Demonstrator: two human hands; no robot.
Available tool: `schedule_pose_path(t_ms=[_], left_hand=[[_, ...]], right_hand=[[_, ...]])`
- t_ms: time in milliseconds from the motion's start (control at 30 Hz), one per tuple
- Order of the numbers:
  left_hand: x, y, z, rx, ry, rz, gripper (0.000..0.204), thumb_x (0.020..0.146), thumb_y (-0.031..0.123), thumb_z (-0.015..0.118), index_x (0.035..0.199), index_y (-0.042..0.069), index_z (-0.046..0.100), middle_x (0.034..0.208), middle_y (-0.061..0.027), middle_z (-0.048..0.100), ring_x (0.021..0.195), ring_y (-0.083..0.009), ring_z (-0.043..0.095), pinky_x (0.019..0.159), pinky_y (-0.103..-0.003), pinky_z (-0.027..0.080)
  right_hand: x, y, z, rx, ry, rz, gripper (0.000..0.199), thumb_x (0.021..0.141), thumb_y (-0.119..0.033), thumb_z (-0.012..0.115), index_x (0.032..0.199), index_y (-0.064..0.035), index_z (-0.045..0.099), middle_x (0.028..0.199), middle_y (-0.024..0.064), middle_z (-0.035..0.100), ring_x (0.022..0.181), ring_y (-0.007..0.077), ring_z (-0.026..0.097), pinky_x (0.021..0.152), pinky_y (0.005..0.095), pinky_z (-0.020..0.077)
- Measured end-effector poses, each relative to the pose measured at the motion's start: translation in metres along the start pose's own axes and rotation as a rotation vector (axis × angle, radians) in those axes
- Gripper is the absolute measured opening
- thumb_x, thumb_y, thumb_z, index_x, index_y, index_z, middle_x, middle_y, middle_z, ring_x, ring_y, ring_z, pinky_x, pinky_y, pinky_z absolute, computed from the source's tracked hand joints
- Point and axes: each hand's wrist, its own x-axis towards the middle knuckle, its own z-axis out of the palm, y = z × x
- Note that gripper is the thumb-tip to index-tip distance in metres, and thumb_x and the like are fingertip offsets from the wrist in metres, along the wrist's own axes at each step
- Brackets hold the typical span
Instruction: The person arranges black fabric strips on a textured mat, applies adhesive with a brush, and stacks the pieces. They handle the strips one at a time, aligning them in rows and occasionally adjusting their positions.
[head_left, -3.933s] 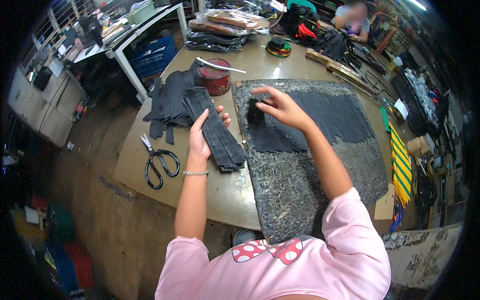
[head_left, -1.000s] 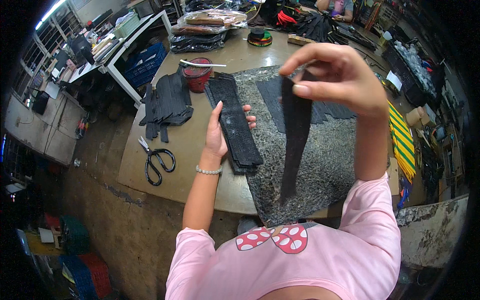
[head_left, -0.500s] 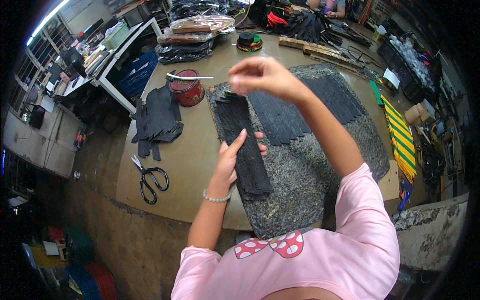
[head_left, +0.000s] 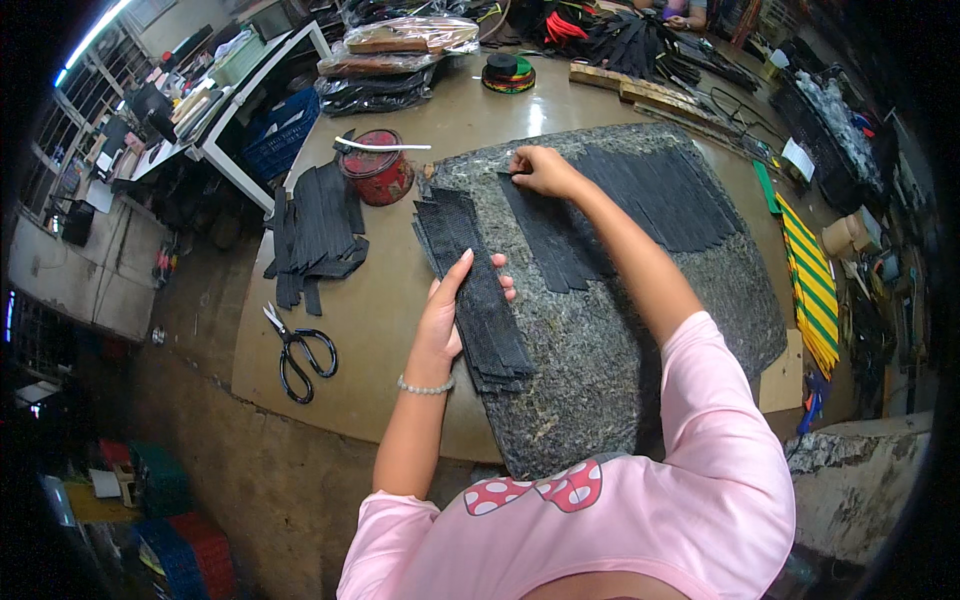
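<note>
My left hand (head_left: 440, 310) grips a bundle of flat black strips (head_left: 478, 295), thumb on top and fingertips wrapped round the right side. The bundle's ends are uneven and slightly fanned. A rough grey fibrous mat (head_left: 590, 375) lies under its lower part. Up and to the right, my right hand (head_left: 548, 172) pinches the far end of the leftmost strip in a slanting row of black strips (head_left: 650, 195) laid side by side on the mat. Its fingertips partly hide that end.
Left of the mat are a red tin (head_left: 383, 182) with a white-handled brush (head_left: 395, 148) across it, a pile of black strips (head_left: 318, 230) and black-handled scissors (head_left: 300, 355). Yellow-green strips (head_left: 808, 280) lie at right. Wooden bars (head_left: 660, 98) and plastic-wrapped packs (head_left: 385, 70) stand farther back.
My right hand has come down from above the bundle and moved right to the row's far left corner. The bundle in my left hand has tilted and spread a little.
</note>
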Motion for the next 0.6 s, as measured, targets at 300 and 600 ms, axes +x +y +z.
schedule_pose_path(t_ms=[300,600], left_hand=[[0.004,0.003,-0.009,0.04,-0.023,-0.015,0.035,0.093,0.03,0.055,0.106,-0.003,0.06,0.087,-0.015,0.066,0.076,-0.0234,0.067,0.072,-0.035,0.057],[0.004,0.001,-0.007,0.053,-0.066,-0.007,0.044,0.093,0.038,0.051,0.107,-0.003,0.06,0.086,-0.0159,0.067,0.078,-0.0243,0.066,0.075,-0.034,0.055]], right_hand=[[-0.004,-0.027,-0.029,0.125,-0.229,-0.031,0.036,0.077,-0.028,0.074,0.101,-0.0033,0.064,0.092,0.0109,0.067,0.084,0.0214,0.062,0.076,0.0349,0.0486],[-0.143,-0.158,-0.142,0.343,-0.051,-0.403,0.023,0.086,-0.014,0.067,0.103,0.0007,0.063,0.093,0.0051,0.066,0.088,0.0109,0.06,0.08,0.0269,0.0489]])
